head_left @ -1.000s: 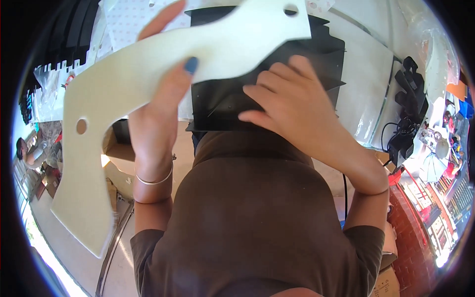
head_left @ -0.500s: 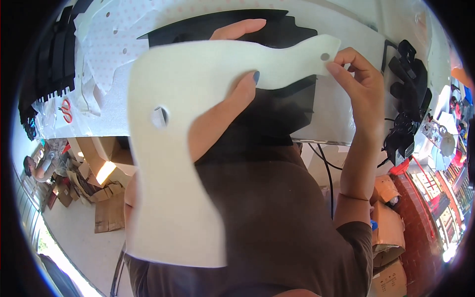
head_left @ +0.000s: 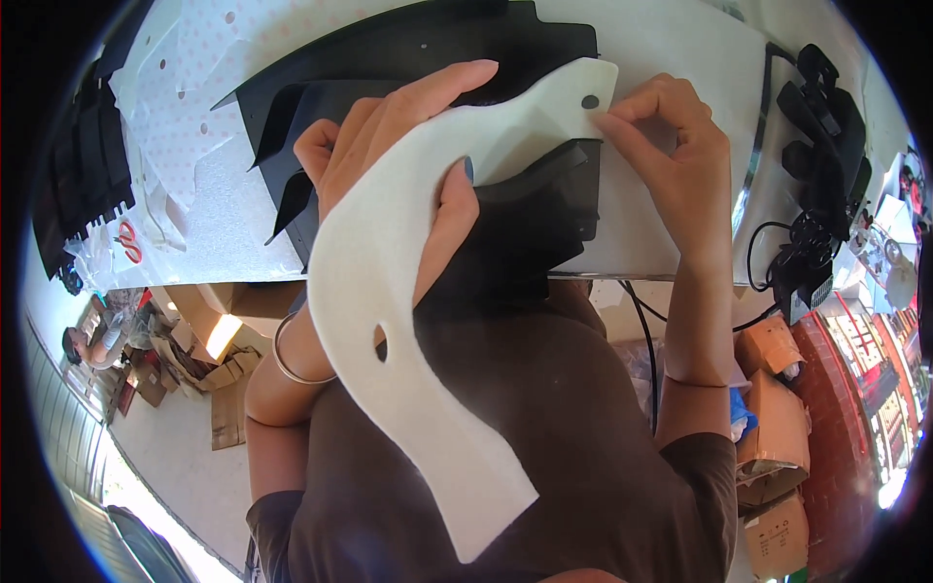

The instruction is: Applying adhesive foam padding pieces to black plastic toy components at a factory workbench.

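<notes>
your left hand (head_left: pixel 355 151), at 11 o'clock, is clamped on the white sheet (head_left: pixel 379 243): the thumb, with its blue nail, presses the near face, while the other fingers sit behind and past the upper edge, the index stretched toward 1 o'clock. the sheet is held raised in a bent curve, its narrow end up at 1 o'clock and its broad tail hanging to 6 o'clock, in front of your brown shirt (head_left: pixel 583 437). one hole shows near the narrow end, another at 8 o'clock.

your right hand (head_left: pixel 685 155), at 2 o'clock, has its thumb and index tips drawn together at the edge of the narrow end, just below the hole; you cannot tell from here whether they grip the sheet or only touch it. its other fingers are curled.

behind the sheet, toward 12 o'clock, the black panels (head_left: pixel 544 209) lie on the tabletop (head_left: pixel 646 233). dotted paper (head_left: pixel 258 39) is at 11 o'clock, red-handled scissors (head_left: pixel 135 255) at 9 o'clock, and a row of black parts (head_left: pixel 812 175) between 2 and 3 o'clock.
</notes>
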The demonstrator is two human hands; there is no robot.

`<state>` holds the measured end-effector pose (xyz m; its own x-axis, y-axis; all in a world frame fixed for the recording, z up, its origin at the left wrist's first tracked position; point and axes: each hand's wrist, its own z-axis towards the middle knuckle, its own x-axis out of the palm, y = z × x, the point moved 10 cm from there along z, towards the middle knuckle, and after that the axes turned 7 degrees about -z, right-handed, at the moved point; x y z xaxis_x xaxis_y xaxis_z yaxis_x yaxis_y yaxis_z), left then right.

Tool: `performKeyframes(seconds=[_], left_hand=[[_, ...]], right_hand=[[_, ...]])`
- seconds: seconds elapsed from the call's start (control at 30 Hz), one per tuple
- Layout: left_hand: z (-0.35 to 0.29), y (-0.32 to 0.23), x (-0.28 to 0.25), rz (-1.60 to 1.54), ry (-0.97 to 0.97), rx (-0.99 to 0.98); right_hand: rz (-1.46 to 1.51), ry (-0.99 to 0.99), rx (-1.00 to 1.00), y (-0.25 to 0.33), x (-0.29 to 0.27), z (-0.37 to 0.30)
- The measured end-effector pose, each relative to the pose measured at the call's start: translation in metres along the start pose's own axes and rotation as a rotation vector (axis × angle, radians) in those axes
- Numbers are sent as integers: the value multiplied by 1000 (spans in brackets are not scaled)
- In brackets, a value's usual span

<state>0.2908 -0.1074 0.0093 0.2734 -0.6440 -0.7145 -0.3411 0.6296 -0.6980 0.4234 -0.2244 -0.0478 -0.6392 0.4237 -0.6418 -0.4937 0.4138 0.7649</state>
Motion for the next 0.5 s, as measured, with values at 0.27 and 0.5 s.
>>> performKeyframes(seconds=[0.27, 0.5], left_hand=[[2, -3, 6, 87, 45, 35], [4, 3, 13, 176, 110, -8]], right_hand=[[50, -29, 62, -3, -2, 0], [-32, 21, 30, 0, 2, 1]])
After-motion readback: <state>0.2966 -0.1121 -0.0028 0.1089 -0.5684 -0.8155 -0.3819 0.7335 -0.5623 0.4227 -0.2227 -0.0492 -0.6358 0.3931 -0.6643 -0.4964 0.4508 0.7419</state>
